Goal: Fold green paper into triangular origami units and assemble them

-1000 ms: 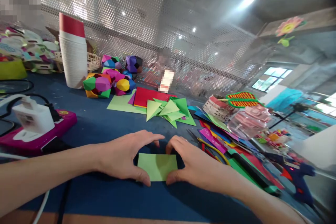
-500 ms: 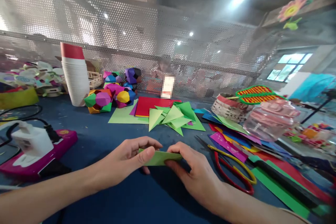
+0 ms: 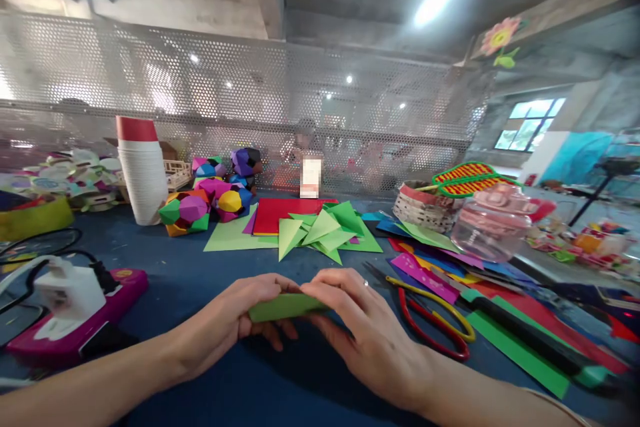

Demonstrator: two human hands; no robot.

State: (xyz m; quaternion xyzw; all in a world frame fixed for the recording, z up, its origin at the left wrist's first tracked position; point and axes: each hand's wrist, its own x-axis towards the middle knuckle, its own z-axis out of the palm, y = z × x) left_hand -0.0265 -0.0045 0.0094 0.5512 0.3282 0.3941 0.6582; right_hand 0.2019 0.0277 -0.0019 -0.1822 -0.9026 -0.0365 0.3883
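Note:
Between my two hands is a small piece of green paper (image 3: 280, 307), seen nearly edge-on above the blue tabletop. My left hand (image 3: 250, 307) is closed on its left end, the thumb along the top edge and the other fingers beneath. At the right end my right hand (image 3: 353, 327) grips it, fingers over the top and thumb below. Just beyond lies a heap of folded light-green paper pieces (image 3: 325, 228), resting on green sheets beside a red sheet (image 3: 280, 213). Scissors with red and yellow handles (image 3: 435, 320) lie right of my right hand.
On the left are a magenta power strip (image 3: 125, 283) with a white plug, a stack of paper cups (image 3: 145, 180) and colourful folded-paper balls (image 3: 187, 212). To the right are a craft knife (image 3: 540, 337), coloured sheets, a woven basket (image 3: 425, 207) and a clear pink-lidded bottle (image 3: 493, 227).
The camera view has tilted upward and shifted slightly. The left thumb has moved from the paper's front face to its top edge, and the right fingers now reach further over the paper.

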